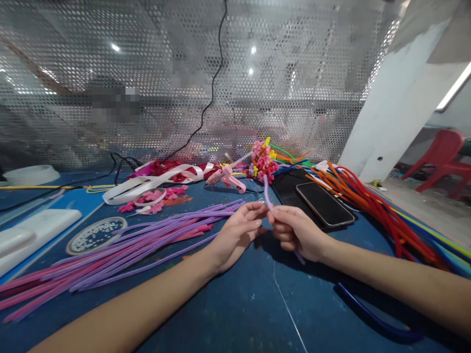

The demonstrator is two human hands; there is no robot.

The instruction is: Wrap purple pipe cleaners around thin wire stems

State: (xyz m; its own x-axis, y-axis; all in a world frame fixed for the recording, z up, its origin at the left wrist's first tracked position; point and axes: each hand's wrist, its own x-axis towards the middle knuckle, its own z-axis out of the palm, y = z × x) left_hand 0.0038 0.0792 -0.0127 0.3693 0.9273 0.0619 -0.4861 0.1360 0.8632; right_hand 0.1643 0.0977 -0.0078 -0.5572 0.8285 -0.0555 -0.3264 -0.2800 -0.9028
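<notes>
A purple pipe cleaner [267, 190] is pinched between the thumb and fingers of my right hand [296, 230]. Its upper part rises toward the flower bunch, and a lower end pokes out beneath my palm. My left hand [239, 233] is beside it, fingers curled in and fingertips close to the stem; what they grip, if anything, I cannot make out. Fine silvery strands [261, 200] show just above those fingers. From below my hands a thin pale thread [286, 304] runs down to the near table edge. Behind stands a bunch of pink and yellow pipe-cleaner flowers [264, 162].
Purple and pink pipe cleaners [147, 245] lie left, near a dish of white beads [97, 235]. A pink glue gun [228, 179] and white ribbon [158, 181] lie behind. To the right are a phone [326, 203], red and orange stems [390, 215] and a dark blue curved band [375, 316].
</notes>
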